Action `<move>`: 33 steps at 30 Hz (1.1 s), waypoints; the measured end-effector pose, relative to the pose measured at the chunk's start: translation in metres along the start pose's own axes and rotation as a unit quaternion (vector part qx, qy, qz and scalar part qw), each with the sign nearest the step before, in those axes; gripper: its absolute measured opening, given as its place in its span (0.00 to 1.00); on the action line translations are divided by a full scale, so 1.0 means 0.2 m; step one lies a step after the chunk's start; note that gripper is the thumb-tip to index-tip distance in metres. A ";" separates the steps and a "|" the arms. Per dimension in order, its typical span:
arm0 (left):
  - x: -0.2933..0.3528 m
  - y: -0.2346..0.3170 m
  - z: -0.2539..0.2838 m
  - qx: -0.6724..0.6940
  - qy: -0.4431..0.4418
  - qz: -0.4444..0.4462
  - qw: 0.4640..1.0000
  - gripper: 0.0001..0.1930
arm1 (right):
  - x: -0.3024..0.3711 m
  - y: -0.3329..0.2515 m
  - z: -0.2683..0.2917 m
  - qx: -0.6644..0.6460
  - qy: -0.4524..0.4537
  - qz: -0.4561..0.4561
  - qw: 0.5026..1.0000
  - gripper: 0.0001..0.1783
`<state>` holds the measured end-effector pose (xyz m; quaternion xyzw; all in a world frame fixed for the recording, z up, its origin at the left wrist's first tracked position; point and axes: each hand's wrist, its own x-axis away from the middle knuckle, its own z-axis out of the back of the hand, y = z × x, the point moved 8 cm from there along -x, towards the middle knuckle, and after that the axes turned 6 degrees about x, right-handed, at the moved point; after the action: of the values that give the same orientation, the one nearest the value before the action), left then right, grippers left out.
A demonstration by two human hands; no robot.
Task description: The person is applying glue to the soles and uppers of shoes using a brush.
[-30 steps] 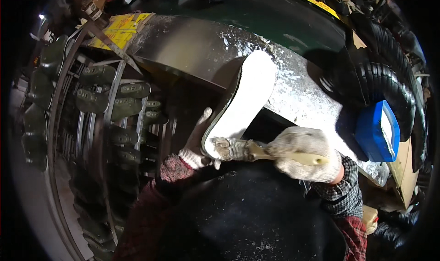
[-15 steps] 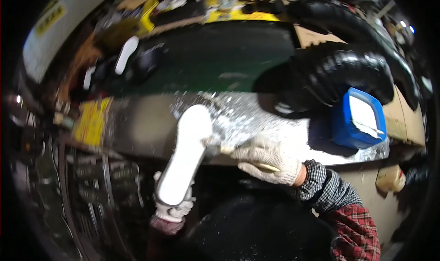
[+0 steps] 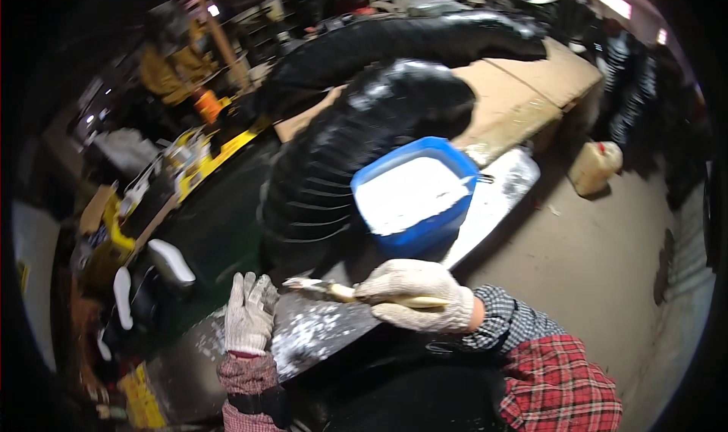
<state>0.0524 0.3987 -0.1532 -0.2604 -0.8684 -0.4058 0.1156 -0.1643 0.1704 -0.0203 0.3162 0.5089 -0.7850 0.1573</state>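
Note:
My left hand (image 3: 250,314), in a pale knit glove, lies open with its fingers stretched out and together at the bench's edge, holding nothing. In my right hand (image 3: 417,294), also gloved, is a paintbrush (image 3: 341,290) with a light wooden handle. The brush tip, smeared white, points left toward my left hand, just above the metal ledge (image 3: 307,333) spattered with white. Beyond my right hand stands a blue tub (image 3: 425,239) of thick white paste (image 3: 406,197). On the dark green belt at left lie shoes with white soles (image 3: 171,262).
A ribbed black duct (image 3: 371,136) arches close behind the tub. Another black duct (image 3: 409,42) runs beyond it over cardboard (image 3: 523,83). A yellowish jug (image 3: 595,168) stands on the floor at right. Clutter and yellow-edged boxes (image 3: 227,153) line the belt's far side.
The view has swung right. My left hand has let go of the white-soled shoe and lies open on the bench. My right hand still holds the brush, now nearer the tub.

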 end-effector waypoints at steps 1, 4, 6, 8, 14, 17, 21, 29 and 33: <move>-0.10 -0.06 -0.02 0.002 -0.058 0.048 0.997 0.17 | 0.00 -0.03 0.03 0.010 -0.002 0.004 1.000 0.14; -0.12 -0.18 -0.16 -0.098 0.123 0.077 0.984 0.23 | 0.06 0.04 0.15 -0.052 0.040 -0.095 0.993 0.16; -0.11 -0.25 -0.17 0.049 0.000 0.211 0.976 0.30 | 0.09 0.05 0.28 -0.067 0.077 -0.079 0.992 0.14; 0.00 -0.19 -0.08 0.106 -0.063 0.222 0.967 0.12 | 0.03 -0.01 0.47 0.044 0.121 -0.024 0.991 0.14; 0.39 0.38 0.89 -0.028 0.000 -0.315 0.949 0.21 | -0.14 0.11 0.76 0.300 0.160 -0.107 0.934 0.13; 0.82 0.36 0.85 -0.274 0.208 -0.381 0.858 0.19 | -0.12 0.28 0.71 0.365 0.065 -0.131 0.920 0.16; 1.15 0.17 1.03 -0.399 0.275 -0.313 0.817 0.18 | -0.01 0.04 0.75 0.347 0.185 -0.040 0.919 0.12; 1.16 -0.03 1.03 -0.651 0.179 -0.363 0.642 0.19 | -0.06 -0.12 0.24 0.139 0.120 -0.051 0.982 0.06; 0.98 0.00 0.69 -0.030 0.079 -0.155 0.984 0.09 | -0.22 -0.12 -0.22 0.022 0.047 -0.086 0.995 0.11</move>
<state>-0.1110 0.5741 -0.1619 -0.0926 -0.8738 -0.4642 0.1117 -0.1311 0.2166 0.0126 0.3114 0.5236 -0.7910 0.0574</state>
